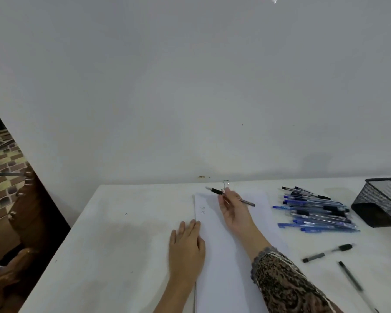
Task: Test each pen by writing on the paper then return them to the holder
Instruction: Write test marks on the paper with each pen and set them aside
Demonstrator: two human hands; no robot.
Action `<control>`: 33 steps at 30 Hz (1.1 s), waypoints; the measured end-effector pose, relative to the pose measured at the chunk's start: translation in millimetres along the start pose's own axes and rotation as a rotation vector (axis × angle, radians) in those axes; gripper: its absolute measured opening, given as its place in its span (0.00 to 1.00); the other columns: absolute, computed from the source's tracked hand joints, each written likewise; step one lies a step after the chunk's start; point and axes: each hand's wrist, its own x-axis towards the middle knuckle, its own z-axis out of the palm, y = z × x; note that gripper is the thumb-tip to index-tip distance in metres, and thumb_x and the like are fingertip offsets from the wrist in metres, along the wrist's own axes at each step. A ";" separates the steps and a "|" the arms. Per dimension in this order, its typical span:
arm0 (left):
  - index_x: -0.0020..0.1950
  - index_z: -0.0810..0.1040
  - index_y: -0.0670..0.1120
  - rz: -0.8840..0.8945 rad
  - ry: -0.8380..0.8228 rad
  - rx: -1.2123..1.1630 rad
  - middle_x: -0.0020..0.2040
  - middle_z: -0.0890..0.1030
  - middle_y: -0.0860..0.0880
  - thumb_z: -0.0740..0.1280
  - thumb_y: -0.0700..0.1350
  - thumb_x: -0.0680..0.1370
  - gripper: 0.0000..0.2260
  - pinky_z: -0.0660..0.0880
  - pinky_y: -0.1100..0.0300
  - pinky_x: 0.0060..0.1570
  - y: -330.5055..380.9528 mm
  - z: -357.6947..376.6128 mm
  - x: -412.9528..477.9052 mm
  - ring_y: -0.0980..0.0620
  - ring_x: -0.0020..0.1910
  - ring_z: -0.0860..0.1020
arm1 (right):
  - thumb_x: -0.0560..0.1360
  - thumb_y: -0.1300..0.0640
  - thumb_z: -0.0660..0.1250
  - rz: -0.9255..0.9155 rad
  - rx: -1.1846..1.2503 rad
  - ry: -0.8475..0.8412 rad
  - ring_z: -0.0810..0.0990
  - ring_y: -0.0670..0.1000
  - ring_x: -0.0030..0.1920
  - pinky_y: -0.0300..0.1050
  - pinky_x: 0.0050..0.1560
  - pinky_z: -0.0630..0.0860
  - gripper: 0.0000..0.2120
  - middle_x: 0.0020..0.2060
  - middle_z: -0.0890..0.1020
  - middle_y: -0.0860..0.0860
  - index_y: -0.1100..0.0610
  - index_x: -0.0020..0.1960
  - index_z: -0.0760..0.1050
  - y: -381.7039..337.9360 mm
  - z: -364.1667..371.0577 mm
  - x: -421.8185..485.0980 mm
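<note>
White paper lies on the white table, clipped at its far edge by a binder clip. Two small scribbles mark its upper left. My right hand holds a black-grip pen lifted above the paper's far end, tip pointing left. Flat beside the paper's left edge rests my left hand, fingertips touching that edge. A pile of blue and black pens lies right of the paper. The black mesh holder stands at the far right, tilted, with no pens visible inside.
Two loose pens lie at the near right: a grey one with a black cap and a dark one reaching the frame's bottom. A white wall rises right behind the table. Carved wooden furniture stands off the left edge.
</note>
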 end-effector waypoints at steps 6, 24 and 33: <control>0.61 0.78 0.48 -0.024 -0.025 -0.036 0.61 0.79 0.52 0.47 0.49 0.73 0.25 0.63 0.51 0.64 0.8 0.1 -2.5 0.47 0.63 0.74 | 0.77 0.66 0.62 -0.096 -0.392 -0.123 0.81 0.50 0.34 0.39 0.41 0.81 0.06 0.34 0.80 0.54 0.63 0.41 0.74 14.2 7.7 15.6; 0.74 0.58 0.52 -0.040 -0.014 -0.041 0.75 0.57 0.56 0.38 0.51 0.76 0.27 0.40 0.59 0.71 0.8 -0.2 -1.0 0.54 0.75 0.49 | 0.65 0.75 0.61 -0.405 -1.220 -0.207 0.60 0.41 0.27 0.31 0.35 0.63 0.23 0.28 0.60 0.48 0.54 0.25 0.53 36.1 8.7 14.9; 0.73 0.61 0.50 -0.026 0.028 -0.066 0.74 0.60 0.55 0.30 0.55 0.65 0.40 0.39 0.60 0.69 -1.1 1.7 -1.3 0.53 0.75 0.52 | 0.65 0.75 0.61 -0.424 -1.249 -0.209 0.59 0.42 0.25 0.28 0.31 0.62 0.23 0.26 0.58 0.49 0.54 0.25 0.53 36.4 9.2 16.2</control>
